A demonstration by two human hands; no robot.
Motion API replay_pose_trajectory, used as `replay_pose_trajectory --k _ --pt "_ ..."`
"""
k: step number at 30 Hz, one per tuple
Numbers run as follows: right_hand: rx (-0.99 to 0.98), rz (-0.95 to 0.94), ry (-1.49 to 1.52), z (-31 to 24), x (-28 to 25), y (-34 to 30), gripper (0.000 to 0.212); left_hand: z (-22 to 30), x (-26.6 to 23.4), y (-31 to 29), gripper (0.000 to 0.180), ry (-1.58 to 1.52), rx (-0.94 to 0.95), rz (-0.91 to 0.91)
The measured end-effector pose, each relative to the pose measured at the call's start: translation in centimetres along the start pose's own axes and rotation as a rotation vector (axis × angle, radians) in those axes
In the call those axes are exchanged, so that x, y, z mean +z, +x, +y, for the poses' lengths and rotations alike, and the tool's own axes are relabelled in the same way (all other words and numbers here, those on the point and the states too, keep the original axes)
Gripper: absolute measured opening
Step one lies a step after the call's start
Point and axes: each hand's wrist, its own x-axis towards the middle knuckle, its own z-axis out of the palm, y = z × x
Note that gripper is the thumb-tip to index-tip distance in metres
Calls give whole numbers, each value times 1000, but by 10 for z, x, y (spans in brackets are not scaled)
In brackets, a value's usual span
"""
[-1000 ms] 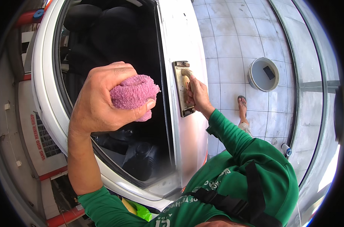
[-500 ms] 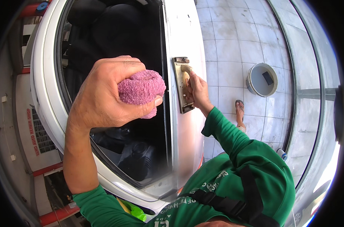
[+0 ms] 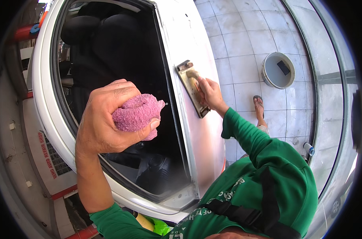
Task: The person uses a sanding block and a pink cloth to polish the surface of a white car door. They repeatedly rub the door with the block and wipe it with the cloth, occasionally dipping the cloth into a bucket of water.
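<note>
My left hand is closed round a bunched pink terry cloth, raised in front of the car's open window. Folds of the cloth bulge out between thumb and fingers. On the right, my right hand grips the handle of a hand sander, a long flat metal plate with a clamp at each end. The sander lies along the white body panel just outside the window opening. Its underside is hidden against the panel. Pinkish and whitish patches show on the panel near it.
Dark seats show inside the car. On the tiled floor to the right stands a bucket of greyish water, with a dark rectangular piece in it. My sandalled foot is nearby. A small can stands by the glass wall.
The whole view has shifted and turned slightly. My left hand with the cloth is lower and nearer to me. The sander, still in my right hand, sits more slanted in the picture.
</note>
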Motion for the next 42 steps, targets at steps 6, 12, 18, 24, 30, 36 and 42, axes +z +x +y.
replay_pose_trajectory --k 6,12,18,24,30,36,42 --pt "55 45 151 -40 -4 106 49 -4 4 3 30 17 -24 39" --pt "283 232 214 1 -1 -18 46 4 0 2 29 3 -36 5" --pt "-60 -46 223 -63 50 99 50 2 6 2 29 5 -29 30" --pt "178 117 175 -16 15 -20 49 6 -2 7 29 9 -25 -20" --pt "36 22 247 -47 43 57 47 5 0 4 30 5 5 -3" --pt "50 9 220 -50 39 55 48 1 1 7 33 25 2 20" --pt "149 69 198 0 14 -29 48 0 -4 1 31 1 -6 10"
